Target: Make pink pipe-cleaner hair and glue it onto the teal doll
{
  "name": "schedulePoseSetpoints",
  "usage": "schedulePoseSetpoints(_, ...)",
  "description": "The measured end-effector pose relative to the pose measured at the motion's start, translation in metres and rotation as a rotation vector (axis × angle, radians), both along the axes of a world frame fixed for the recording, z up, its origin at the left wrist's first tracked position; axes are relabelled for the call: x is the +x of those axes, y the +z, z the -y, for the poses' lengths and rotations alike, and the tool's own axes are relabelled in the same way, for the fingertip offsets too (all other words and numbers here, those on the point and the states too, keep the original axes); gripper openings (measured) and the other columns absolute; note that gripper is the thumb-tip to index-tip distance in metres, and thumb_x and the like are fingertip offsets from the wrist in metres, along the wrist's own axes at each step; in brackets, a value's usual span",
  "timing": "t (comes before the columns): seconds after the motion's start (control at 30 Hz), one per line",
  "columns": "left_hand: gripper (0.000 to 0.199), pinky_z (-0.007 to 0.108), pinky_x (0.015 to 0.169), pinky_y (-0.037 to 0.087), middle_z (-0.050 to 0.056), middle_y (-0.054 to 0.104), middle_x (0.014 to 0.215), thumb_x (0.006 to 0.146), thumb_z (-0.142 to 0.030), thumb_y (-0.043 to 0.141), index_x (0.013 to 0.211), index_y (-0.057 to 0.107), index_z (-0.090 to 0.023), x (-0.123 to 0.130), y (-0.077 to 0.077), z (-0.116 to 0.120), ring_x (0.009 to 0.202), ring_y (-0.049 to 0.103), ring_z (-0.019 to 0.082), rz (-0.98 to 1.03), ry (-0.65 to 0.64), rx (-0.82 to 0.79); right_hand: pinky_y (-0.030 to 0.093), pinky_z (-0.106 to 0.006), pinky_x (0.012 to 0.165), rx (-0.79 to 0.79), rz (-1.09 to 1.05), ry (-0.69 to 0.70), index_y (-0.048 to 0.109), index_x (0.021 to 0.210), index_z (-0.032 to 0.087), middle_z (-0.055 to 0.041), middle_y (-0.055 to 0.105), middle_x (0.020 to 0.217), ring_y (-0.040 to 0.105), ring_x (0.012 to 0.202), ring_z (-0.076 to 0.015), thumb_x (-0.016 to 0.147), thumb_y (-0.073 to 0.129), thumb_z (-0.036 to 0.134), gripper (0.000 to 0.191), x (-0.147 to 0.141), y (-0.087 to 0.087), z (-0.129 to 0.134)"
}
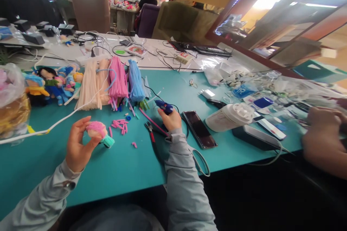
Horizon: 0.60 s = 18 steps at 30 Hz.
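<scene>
Between the thumb and fingers of my left hand (78, 146) is a small doll (97, 130) with pink hair and a turquoise lower part, held just above the table. My right hand (171, 120) is wrapped round a dark blue glue gun (164, 107), whose tip points left. Short cut pieces of pink pipe cleaner (120, 125) lie between the two hands. Red-and-black pliers (151, 137) rest beside my right forearm, with a long pink pipe cleaner (153, 122) close by. Bundles of peach (90, 85), pink (118, 79) and blue pipe cleaners (136, 81) stand behind.
Several finished dolls (54, 83) sit at the left near a plastic bag (13, 97). A white cable (62, 119) crosses the left side. To the right are a phone (200, 129), a white cup (229, 117) and a black case (256, 139). Another person's arm (325, 140) rests at far right.
</scene>
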<state>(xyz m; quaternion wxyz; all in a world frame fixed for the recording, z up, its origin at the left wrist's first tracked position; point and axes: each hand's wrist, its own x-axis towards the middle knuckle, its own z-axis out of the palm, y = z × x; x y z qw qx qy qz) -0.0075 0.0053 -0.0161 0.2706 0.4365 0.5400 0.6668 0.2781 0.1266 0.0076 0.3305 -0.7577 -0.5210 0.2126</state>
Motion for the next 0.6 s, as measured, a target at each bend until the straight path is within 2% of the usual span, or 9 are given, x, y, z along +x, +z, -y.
schedulePoseSetpoints(0.17, 0.054, 0.034, 0.083, 0.055, 0.006, 0.067, 0.098, 0.064, -0.039, 0.082, 0.109, 0.061, -0.017, 0.0, 0.002, -0.001, 0.086, 0.067, 0.019, -0.021, -0.021, 0.007, 0.052, -0.038, 0.082, 0.178, -0.165, -0.039, 0.055, 0.126, 0.01, -0.0139, 0.067, 0.106, 0.064, 0.094, -0.0263, 0.06, 0.077, 0.044, 0.077, 0.006, -0.008, 0.006)
schedulePoseSetpoints(0.23, 0.057, 0.036, 0.083, 0.055, 0.006, 0.068, 0.096, 0.064, -0.04, 0.082, 0.11, 0.06, -0.017, 0.0, 0.002, -0.002, 0.085, 0.068, 0.02, -0.024, -0.027, 0.0, 0.051, -0.041, 0.085, 0.348, -0.169, -0.048, 0.05, 0.13, 0.012, -0.0158, 0.062, 0.116, 0.062, 0.103, -0.0278, 0.061, 0.076, 0.041, 0.08, 0.005, -0.006, 0.016)
schedulePoseSetpoints(0.27, 0.058, 0.037, 0.083, 0.055, 0.006, 0.068, 0.095, 0.064, -0.041, 0.082, 0.111, 0.059, -0.017, -0.001, 0.002, -0.002, 0.085, 0.068, 0.021, -0.025, -0.03, -0.006, 0.05, -0.042, 0.088, 0.462, -0.138, -0.058, 0.05, 0.129, 0.014, -0.0158, 0.06, 0.119, 0.06, 0.107, -0.0281, 0.064, 0.074, 0.039, 0.074, 0.003, -0.002, 0.024)
schedulePoseSetpoints(0.33, 0.058, 0.036, 0.083, 0.054, 0.006, 0.068, 0.095, 0.063, -0.042, 0.082, 0.109, 0.06, -0.017, -0.001, 0.002, -0.003, 0.086, 0.068, 0.021, -0.023, -0.022, -0.01, 0.049, -0.043, 0.091, 0.699, -0.037, -0.066, 0.056, 0.12, 0.017, -0.0136, 0.06, 0.116, 0.059, 0.107, -0.0265, 0.072, 0.069, 0.035, 0.052, -0.005, 0.008, 0.043)
schedulePoseSetpoints(0.4, 0.055, 0.035, 0.083, 0.054, 0.006, 0.067, 0.096, 0.063, -0.043, 0.082, 0.106, 0.061, -0.017, -0.001, 0.001, -0.003, 0.087, 0.067, 0.02, -0.022, -0.007, -0.011, 0.051, -0.038, 0.083, 0.813, 0.034, 0.021, 0.062, 0.099, 0.02, -0.0093, 0.064, 0.099, 0.061, 0.094, -0.0227, 0.08, 0.065, 0.031, 0.023, -0.016, 0.019, 0.066)
schedulePoseSetpoints(0.43, 0.054, 0.034, 0.083, 0.054, 0.006, 0.066, 0.097, 0.062, -0.043, 0.082, 0.105, 0.061, -0.017, -0.001, 0.001, -0.003, 0.088, 0.067, 0.02, -0.022, -0.001, -0.009, 0.052, -0.034, 0.076, 0.787, 0.045, 0.126, 0.062, 0.089, 0.021, -0.0064, 0.064, 0.088, 0.062, 0.083, -0.0199, 0.083, 0.063, 0.028, 0.01, -0.022, 0.022, 0.077)
schedulePoseSetpoints(0.47, 0.054, 0.034, 0.083, 0.054, 0.006, 0.066, 0.096, 0.062, -0.043, 0.082, 0.105, 0.061, -0.017, -0.001, 0.001, -0.002, 0.087, 0.067, 0.02, -0.023, 0.001, -0.005, 0.051, -0.031, 0.068, 0.711, 0.051, 0.246, 0.062, 0.083, 0.022, -0.0041, 0.063, 0.081, 0.06, 0.073, -0.0171, 0.085, 0.061, 0.026, 0.005, -0.027, 0.024, 0.087)
schedulePoseSetpoints(0.53, 0.056, 0.034, 0.081, 0.054, 0.005, 0.066, 0.092, 0.063, -0.044, 0.082, 0.108, 0.061, -0.018, -0.001, 0.001, -0.002, 0.085, 0.067, 0.02, -0.021, -0.017, 0.007, 0.048, -0.026, 0.058, 0.509, 0.091, 0.465, 0.063, 0.077, 0.022, -0.0014, 0.062, 0.074, 0.057, 0.06, -0.0132, 0.085, 0.06, 0.022, 0.009, -0.038, 0.022, 0.102)
schedulePoseSetpoints(0.6, 0.058, 0.033, 0.08, 0.054, 0.003, 0.067, 0.089, 0.064, -0.043, 0.082, 0.111, 0.06, -0.018, -0.002, 0.002, -0.002, 0.082, 0.067, 0.018, -0.01, -0.04, 0.022, 0.044, -0.024, 0.054, 0.33, 0.194, 0.582, 0.065, 0.075, 0.022, -0.0004, 0.063, 0.071, 0.057, 0.057, -0.0121, 0.084, 0.061, 0.019, 0.01, -0.046, 0.014, 0.111)
